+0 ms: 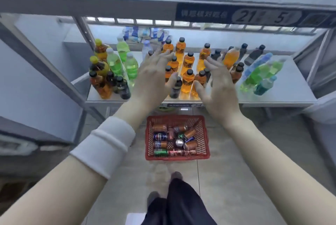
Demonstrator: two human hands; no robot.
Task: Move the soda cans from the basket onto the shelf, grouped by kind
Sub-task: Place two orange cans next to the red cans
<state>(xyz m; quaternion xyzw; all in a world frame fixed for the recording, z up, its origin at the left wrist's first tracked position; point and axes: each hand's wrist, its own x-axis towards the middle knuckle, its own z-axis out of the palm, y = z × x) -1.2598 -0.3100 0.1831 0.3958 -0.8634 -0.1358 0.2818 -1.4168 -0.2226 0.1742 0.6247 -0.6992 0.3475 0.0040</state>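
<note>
A red plastic basket [204, 134] stands on the floor below the shelf, holding several soda cans [160, 128] lying on their sides: orange, blue, green and red ones. The grey metal shelf [283, 95] above it carries many bottles. My left hand [152, 77] and my right hand [221, 86] are both raised over the shelf's front, fingers spread, on either side of a cluster of orange bottles [188, 79]. Neither hand holds anything. A white wristband [105, 143] wraps my left forearm.
Green and yellow-capped bottles [114, 63] crowd the shelf's left part; green and blue bottles [260, 75] lie tilted at the right. An upper shelf rail [109, 5] with a numbered label runs overhead. My dark trouser legs and shoes [175, 175] stand just before the basket.
</note>
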